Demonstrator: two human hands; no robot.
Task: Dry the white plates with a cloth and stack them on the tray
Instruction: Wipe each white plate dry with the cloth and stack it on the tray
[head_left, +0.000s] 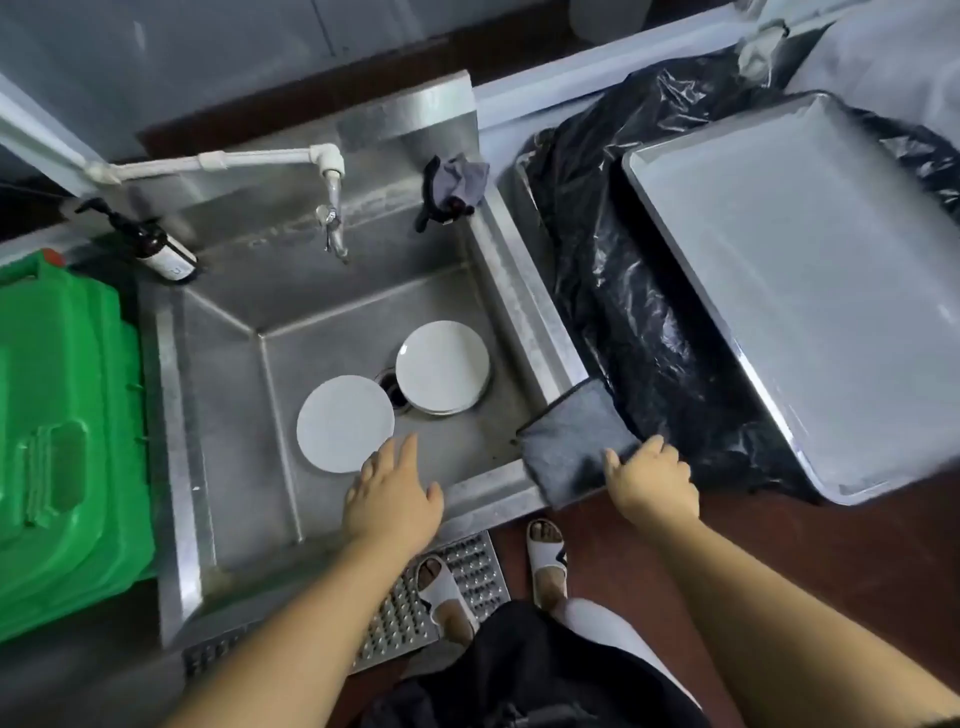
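A single white plate (344, 423) lies on the floor of the steel sink (291, 291), left of the drain. A small stack of white plates (441, 366) sits right of the drain. My left hand (392, 499) hovers over the sink's near side, fingers spread and holding nothing, just short of the single plate. My right hand (652, 480) grips the near edge of a grey cloth (571, 441) draped over the sink's front right corner. The metal tray (810, 291) lies at the right on black plastic, with nothing on it.
A tap (332, 208) hangs over the sink's back. A dark soap bottle (156, 244) and a green plastic bin (62, 426) are at the left. Another grey rag (460, 184) sits on the back rim. Black plastic sheeting (623, 291) lies under the tray.
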